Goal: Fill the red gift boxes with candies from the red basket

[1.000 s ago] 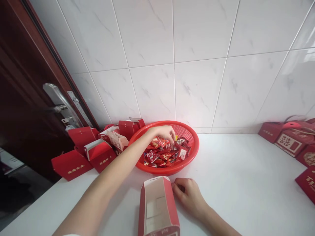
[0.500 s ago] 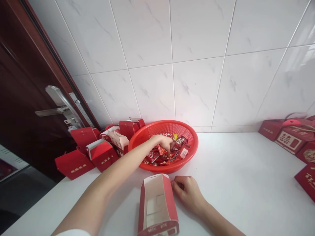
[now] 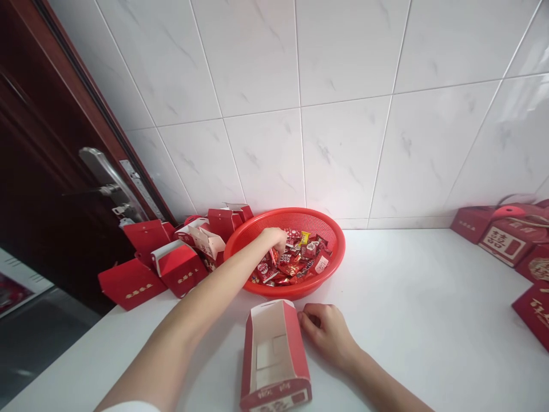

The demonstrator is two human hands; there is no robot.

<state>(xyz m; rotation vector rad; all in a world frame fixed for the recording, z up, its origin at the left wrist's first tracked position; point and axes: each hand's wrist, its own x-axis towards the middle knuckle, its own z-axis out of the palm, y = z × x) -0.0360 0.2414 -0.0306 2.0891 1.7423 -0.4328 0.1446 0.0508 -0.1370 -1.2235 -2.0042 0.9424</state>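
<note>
My left hand [image 3: 277, 239] reaches into a red plastic basket [image 3: 338, 252], over a heap of wrapped sweets [image 3: 295, 266]. Its fingers are bent down and pinched together, with a red sweet packet [image 3: 273, 256] at their tips; the fingertips are partly hidden. Loosely curled, my right hand [image 3: 328, 335] rests on the table, with nothing visible in it. Its knuckles lie right beside the far right corner of an open red cardboard box [image 3: 299, 349]; whether they touch it I cannot tell. The box has a pale inside and holds no sweets.
Several open red gift boxes [image 3: 180, 269] crowd the table's left side, against the basket. More boxes, with handles and gold print [image 3: 506, 237], stand at the far right. A tiled wall [image 3: 343, 160] closes off the back, and a dark door [image 3: 38, 143] with a metal handle stands left.
My left hand has moved left within the basket, and the red packet at its fingers has shifted with it, uncovering more sweets. The right hand and the open box have stayed in place.
</note>
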